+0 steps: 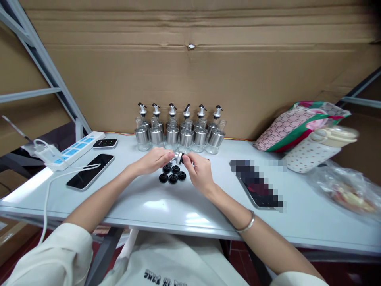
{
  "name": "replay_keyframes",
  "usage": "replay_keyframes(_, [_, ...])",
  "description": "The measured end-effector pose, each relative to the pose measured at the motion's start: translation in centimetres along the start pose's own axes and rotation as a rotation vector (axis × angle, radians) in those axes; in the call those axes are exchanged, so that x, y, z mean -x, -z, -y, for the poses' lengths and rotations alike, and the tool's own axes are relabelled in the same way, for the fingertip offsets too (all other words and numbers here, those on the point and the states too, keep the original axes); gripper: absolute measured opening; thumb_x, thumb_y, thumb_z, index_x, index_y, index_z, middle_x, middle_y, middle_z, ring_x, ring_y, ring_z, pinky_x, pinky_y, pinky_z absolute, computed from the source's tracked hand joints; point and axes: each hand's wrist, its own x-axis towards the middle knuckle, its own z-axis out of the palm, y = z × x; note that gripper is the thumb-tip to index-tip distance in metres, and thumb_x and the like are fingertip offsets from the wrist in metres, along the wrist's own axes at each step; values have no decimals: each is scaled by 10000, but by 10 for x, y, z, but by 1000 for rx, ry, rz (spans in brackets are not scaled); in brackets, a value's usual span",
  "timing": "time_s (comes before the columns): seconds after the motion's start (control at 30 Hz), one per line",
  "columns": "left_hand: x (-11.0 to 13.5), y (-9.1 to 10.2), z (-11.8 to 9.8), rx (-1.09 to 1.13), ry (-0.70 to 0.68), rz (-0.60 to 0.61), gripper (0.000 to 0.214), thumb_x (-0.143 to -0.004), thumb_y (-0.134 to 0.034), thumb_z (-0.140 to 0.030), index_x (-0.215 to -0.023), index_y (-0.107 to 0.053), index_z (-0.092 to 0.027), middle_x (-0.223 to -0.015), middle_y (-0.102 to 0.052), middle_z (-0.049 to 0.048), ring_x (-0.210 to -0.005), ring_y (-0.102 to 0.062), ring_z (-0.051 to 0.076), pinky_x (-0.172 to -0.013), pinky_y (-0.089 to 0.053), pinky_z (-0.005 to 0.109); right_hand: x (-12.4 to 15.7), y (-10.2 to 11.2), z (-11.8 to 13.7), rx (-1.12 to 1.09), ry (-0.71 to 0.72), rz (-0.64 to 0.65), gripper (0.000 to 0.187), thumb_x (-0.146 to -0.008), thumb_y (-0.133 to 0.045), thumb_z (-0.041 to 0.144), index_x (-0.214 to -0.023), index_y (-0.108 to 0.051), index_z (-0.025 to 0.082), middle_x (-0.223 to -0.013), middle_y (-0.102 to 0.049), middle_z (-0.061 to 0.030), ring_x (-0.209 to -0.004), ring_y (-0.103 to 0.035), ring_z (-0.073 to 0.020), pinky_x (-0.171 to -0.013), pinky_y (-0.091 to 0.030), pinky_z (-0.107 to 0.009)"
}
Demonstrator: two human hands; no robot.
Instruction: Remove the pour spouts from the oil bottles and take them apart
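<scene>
Over the table, both of my hands meet at one silver-and-black bottle pourer (179,158). The fingers of my left hand (155,160) close around its silver spout end. Its dark end is pinched between the thumb and fingers of my right hand (199,171), which hide part of it. Just below lie several black ribbed stoppers (173,179) in a small cluster. Behind my hands stands a front row of open glass bottles (186,139) with steel sleeves. A back row carries silver pourers with black flip tips (172,109).
On the left are a power strip (77,153), a phone (91,171) with a white cable, and a small black device (105,143). To the right lie another phone (257,186), a dotted bottle (315,151), a patterned bag (282,127) and a plastic bag (348,190). Cardboard (190,79) walls the back.
</scene>
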Motion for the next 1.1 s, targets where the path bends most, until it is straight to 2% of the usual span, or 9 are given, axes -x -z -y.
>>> replay_keyframes(0.13, [3,3,3,235,137,49,608,-922,-202,-611,-522,-363,-182,-466,-406,-29,-469,-391,96,-549,-341,250,0,-2,-7,90,166,13,401,-970,-313,423,-753,-543,177,-638,-558,-25,-582,-494,-128,-580,-390,-240])
replay_keyframes(0.37, [2,2,13,429,191,89,580,-897,-258,-650,-556,-336,-188,-452,-412,-32,-445,-379,90,-556,-358,261,-5,1,-16,193,375,75,194,-952,-414,319,-943,-543,174,-779,-612,-64,-726,-561,-174,-675,-455,-291])
replay_keyframes(0.43, [2,6,20,489,243,35,582,-880,-271,-675,-548,-308,-198,-437,-362,-39,-423,-374,93,-514,-350,259,-6,7,-17,186,426,50,128,-938,-446,263,-977,-530,175,-822,-622,-74,-760,-573,-177,-697,-471,-297])
replay_keyframes(0.5, [1,11,27,530,286,-128,580,-866,-262,-698,-551,-275,-210,-446,-311,-49,-411,-356,95,-467,-329,252,-7,14,-19,148,420,-16,102,-916,-481,222,-1004,-520,186,-853,-627,-72,-787,-581,-177,-718,-480,-305])
replay_keyframes(0.57, [1,14,32,475,262,-314,566,-870,-255,-693,-580,-304,-208,-498,-331,-44,-455,-366,101,-481,-341,248,-7,20,-21,116,342,-101,121,-900,-503,216,-1018,-521,201,-865,-626,-65,-802,-589,-180,-731,-484,-319])
replay_keyframes(0.63, [1,10,32,302,206,-368,531,-889,-279,-650,-653,-402,-190,-584,-411,-26,-548,-418,115,-561,-376,255,-8,25,-24,119,240,-140,136,-898,-503,242,-1026,-535,209,-881,-626,-66,-828,-596,-190,-756,-487,-338])
replay_keyframes(0.73, [1,-8,28,3,185,-257,413,-929,-325,-525,-835,-514,-170,-751,-540,5,-710,-500,147,-692,-383,287,-9,26,-29,141,151,-92,176,-907,-477,266,-1049,-560,204,-938,-627,-89,-889,-601,-206,-807,-491,-358])
replay_keyframes(0.83, [2,-27,26,-165,208,-171,307,-955,-343,-403,-990,-549,-178,-921,-597,32,-855,-543,178,-814,-359,340,-9,23,-31,141,130,-29,218,-909,-467,254,-1091,-573,199,-994,-626,-106,-925,-605,-211,-839,-490,-365])
replay_keyframes(1.1, [3,-40,37,-267,242,-151,267,-926,-427,-250,-1183,-458,-184,-971,-583,40,-901,-562,190,-841,-358,365,-8,19,-33,132,151,121,272,-920,-411,193,-1151,-554,185,-1032,-604,-114,-958,-593,-207,-849,-492,-352])
